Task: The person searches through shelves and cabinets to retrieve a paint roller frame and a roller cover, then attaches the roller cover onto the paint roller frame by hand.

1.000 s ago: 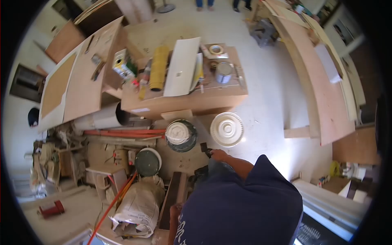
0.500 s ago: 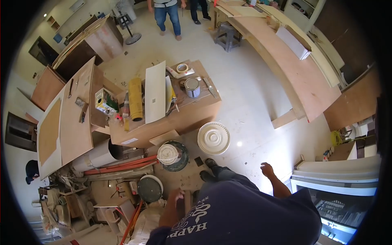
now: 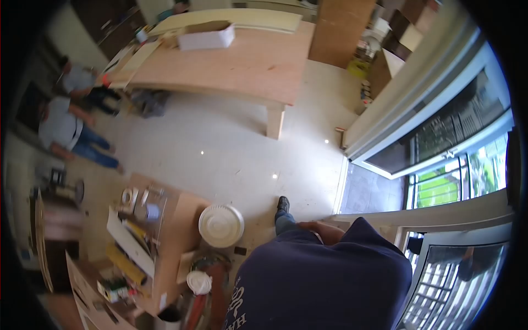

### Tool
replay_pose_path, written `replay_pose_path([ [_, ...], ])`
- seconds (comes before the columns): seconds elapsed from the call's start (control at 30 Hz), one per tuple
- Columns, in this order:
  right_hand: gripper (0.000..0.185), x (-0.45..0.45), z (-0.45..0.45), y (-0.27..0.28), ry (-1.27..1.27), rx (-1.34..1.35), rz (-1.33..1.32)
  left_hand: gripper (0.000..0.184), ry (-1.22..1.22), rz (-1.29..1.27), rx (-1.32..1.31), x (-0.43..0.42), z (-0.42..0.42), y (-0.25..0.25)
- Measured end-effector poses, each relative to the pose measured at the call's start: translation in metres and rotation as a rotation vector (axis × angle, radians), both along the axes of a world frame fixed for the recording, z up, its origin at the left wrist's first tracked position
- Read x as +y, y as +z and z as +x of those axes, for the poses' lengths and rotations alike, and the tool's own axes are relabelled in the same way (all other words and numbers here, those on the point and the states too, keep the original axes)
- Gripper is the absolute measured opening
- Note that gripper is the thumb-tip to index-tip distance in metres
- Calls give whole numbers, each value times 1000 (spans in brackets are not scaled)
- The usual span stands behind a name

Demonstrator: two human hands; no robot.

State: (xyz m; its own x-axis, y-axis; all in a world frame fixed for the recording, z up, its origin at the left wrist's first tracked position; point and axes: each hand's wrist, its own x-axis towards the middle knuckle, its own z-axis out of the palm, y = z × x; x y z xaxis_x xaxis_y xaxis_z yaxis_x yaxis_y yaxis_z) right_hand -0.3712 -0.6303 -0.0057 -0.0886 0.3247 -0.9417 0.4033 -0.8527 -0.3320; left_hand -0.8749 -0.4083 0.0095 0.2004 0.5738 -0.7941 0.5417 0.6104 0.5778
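My right hand hangs low in front of my body, close to my thigh; its fingers are too smeared to read, and nothing clear shows in it. On the other side, my left hand is a brown blur near the white-lidded small pail, and I cannot tell whether they touch. A large round cream lid or tub stands just ahead of that pail, beside the cardboard box. One shoe steps forward on the pale floor.
A long wooden table carries a white open box. Two people stand at left, one in a grey shirt. Wood panels lean at lower left. To the right is an opened glass door with a grey-tiled threshold.
My view has swung right, so the cardboard box and pails shift to the lower left and the doorway appears. My right hand has dropped from out at my side to my thigh.
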Motion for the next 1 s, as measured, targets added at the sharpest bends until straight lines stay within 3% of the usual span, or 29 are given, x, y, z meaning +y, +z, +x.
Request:
replay_pose_path([
  [0.2,66,37,112,24,-215,249,78,31,-509,-85,81,20,167,-5],
  [0.33,76,63,181,55,-430,166,200,37,-812,-36,81,64,285,-16],
  [0.47,63,71,263,80,-844,279,465,42,-1156,164,-69,107,440,-14],
  [0.5,61,72,280,72,-940,215,570,44,-1238,239,-142,115,482,-12],
  [0.57,60,85,321,91,-1061,2,501,47,-1402,486,-390,130,567,-8],
  [0.63,58,77,363,95,-1132,-82,511,50,-1587,594,-464,145,653,9],
  [0.7,55,64,403,95,-1196,-155,486,66,-1944,304,-99,154,747,72],
  [0.73,52,55,423,95,-1224,-189,514,63,-2039,279,-159,160,784,78],
  [0.77,49,42,442,93,-1248,-223,543,62,-1937,142,-179,165,814,74],
  [0.83,48,0,507,71,-734,-673,368,59,-1733,-104,-210,184,900,70],
  [0.87,49,-17,521,60,-814,-715,231,54,-1572,-149,-243,185,923,95],
  [0.9,50,-34,530,51,-889,-754,85,56,-1589,-82,-324,193,948,88],
  [1.0,51,-66,558,50,-910,-807,-68,63,-1638,84,-471,211,1001,25],
])
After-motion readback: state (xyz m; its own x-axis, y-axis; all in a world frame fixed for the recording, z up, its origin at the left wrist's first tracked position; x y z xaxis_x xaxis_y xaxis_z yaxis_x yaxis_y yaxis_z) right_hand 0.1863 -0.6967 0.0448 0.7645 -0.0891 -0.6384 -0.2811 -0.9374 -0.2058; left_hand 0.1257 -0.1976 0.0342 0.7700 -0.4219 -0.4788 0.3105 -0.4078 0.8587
